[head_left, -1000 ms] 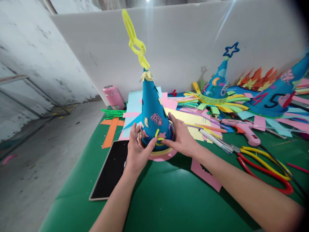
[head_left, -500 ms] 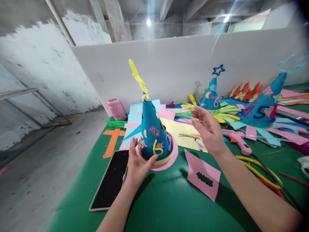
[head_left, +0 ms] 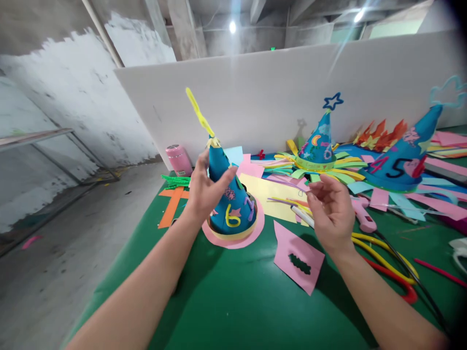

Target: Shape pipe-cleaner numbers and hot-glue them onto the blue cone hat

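A blue cone party hat with a yellow pipe-cleaner topper and a yellow "6" stands on a pink brim. My left hand wraps the upper left side of the cone, thumb across its front, other fingers behind it. To the right of the hat, my right hand hovers over the table with curled fingers, thumb close to the index finger. Whatever lies in that pinch, if anything, is too small to make out. A white marker is beside those fingers, and pink paper with a jagged cut-out lies below them.
Two more decorated hats, one with a star topper and one numbered 45, stand at right. A pink glue gun and its cord lie near my right hand. A pink bottle and green pipe cleaners are at back left.
My left hand has moved from the hat's base up to the cone's upper side. My right hand has lowered, with its fingers more curled. My left forearm now covers where the tablet lay.
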`<action>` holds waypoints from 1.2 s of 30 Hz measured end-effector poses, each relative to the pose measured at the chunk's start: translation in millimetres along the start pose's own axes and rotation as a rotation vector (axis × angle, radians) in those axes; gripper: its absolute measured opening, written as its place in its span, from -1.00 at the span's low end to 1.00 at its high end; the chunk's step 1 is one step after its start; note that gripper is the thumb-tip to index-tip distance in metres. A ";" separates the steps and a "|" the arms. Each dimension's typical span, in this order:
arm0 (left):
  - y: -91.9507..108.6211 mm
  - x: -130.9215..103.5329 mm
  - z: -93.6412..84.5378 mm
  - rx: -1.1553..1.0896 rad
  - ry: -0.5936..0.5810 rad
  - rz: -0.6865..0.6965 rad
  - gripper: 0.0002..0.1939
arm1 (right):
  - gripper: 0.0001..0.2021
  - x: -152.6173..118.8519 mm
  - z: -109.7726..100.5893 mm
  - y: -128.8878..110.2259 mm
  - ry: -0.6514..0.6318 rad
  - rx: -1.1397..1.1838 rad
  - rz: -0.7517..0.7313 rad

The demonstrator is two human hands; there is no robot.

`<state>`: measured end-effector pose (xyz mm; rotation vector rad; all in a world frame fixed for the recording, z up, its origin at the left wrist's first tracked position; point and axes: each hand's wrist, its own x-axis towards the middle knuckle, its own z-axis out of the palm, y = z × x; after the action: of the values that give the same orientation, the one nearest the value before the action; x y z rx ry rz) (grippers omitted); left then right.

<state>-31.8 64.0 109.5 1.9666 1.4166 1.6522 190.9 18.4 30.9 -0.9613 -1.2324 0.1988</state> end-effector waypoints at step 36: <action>-16.7 26.7 19.1 0.110 0.141 0.084 -0.61 | -0.74 56.8 30.7 31.8 -0.685 -0.616 0.132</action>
<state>-26.8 100.5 108.7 2.0288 1.5242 1.8192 196.7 87.9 48.7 -1.5868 -1.9186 0.2710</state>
